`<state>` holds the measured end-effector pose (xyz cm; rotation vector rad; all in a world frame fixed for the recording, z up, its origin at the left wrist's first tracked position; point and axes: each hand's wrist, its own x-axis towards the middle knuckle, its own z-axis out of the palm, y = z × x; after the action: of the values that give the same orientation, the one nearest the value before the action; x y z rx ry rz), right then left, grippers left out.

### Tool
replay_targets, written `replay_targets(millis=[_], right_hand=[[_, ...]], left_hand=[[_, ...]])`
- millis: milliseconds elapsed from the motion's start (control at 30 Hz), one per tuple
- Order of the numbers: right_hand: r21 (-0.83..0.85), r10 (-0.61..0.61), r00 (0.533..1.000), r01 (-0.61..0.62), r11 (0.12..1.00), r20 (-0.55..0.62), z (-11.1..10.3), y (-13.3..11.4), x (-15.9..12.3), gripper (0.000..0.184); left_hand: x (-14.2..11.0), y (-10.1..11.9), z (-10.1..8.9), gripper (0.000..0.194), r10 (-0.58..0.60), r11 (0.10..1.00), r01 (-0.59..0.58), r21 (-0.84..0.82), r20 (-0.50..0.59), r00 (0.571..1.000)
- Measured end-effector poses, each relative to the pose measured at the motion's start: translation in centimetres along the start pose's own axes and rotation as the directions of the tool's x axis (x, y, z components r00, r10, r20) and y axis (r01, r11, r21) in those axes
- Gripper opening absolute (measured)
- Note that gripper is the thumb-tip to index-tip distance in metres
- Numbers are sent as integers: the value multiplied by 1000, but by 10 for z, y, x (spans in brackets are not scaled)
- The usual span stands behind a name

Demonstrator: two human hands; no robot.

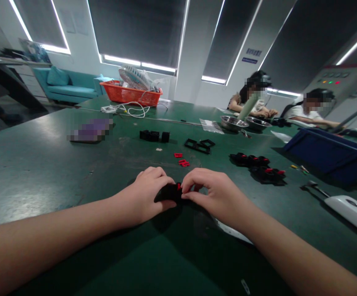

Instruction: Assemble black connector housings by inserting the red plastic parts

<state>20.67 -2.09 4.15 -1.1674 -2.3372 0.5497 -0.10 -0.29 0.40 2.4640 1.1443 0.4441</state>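
My left hand (149, 191) and my right hand (214, 193) meet near the middle of the green table (42, 164), both closed on a small black plastic part with a red insert (174, 192). Just beyond them lie a few loose red pieces (181, 159). Farther right sits a pile of black parts with red inserts (260, 166). Empty black frames (199, 145) and black blocks (154, 135) lie farther back.
A white handheld tool (349, 209) and a blue bin (326, 154) are at the right. Two metal bowls (243, 122), an orange basket (130, 93) and a white cable (129, 109) stand at the back. Two other people sit at the far right.
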Motion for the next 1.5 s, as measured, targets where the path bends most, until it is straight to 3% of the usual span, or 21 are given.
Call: replay_targets(millis=[300, 500, 700, 867, 967, 1033, 1167, 1300, 1433, 1500], right_hand=[[-14, 52, 999, -52, 999, -12, 1, -4, -2, 17], [-58, -44, 999, 44, 997, 1, 0, 3, -2, 11], [-87, -57, 993, 66, 994, 103, 0, 7, -1, 26], [-101, 15, 998, -9, 995, 58, -3, 7, -2, 22], [-139, 140, 990, -141, 980, -18, -14, 12, -1, 21], [-181, 294, 952, -305, 935, -84, -27, 20, 1, 19], [-290, 560, 793, -609, 738, -242, -58, 41, 3, 17], [-397, 699, 674, -725, 563, -240, -82, 61, -2, 11], [-416, 797, 569, -786, 457, -202, -93, 73, -8, 27], [-410, 813, 542, -805, 429, -215, -96, 77, -9, 30]], left_hand=[[0, 1, -1, 30, 13, 1000, -13, 11, 3, 1000], [0, 0, 1, 30, 25, 999, -25, 24, 1, 1000], [1, -2, 2, 32, 30, 998, -30, 55, -1, 1000], [1, -1, 1, 45, 21, 999, -21, 35, 1, 1000], [0, 0, 1, 53, 21, 999, -20, 32, -25, 999], [0, 0, 1, 53, 14, 999, -13, 42, -25, 1000], [0, 2, -1, 52, -6, 999, 5, 42, 14, 1000], [-1, 3, -2, 52, -19, 999, 17, 38, 48, 999], [-2, 3, -1, 51, 5, 999, -6, 54, 34, 999], [-2, 2, 0, 49, 17, 998, -18, 61, 20, 1000]])
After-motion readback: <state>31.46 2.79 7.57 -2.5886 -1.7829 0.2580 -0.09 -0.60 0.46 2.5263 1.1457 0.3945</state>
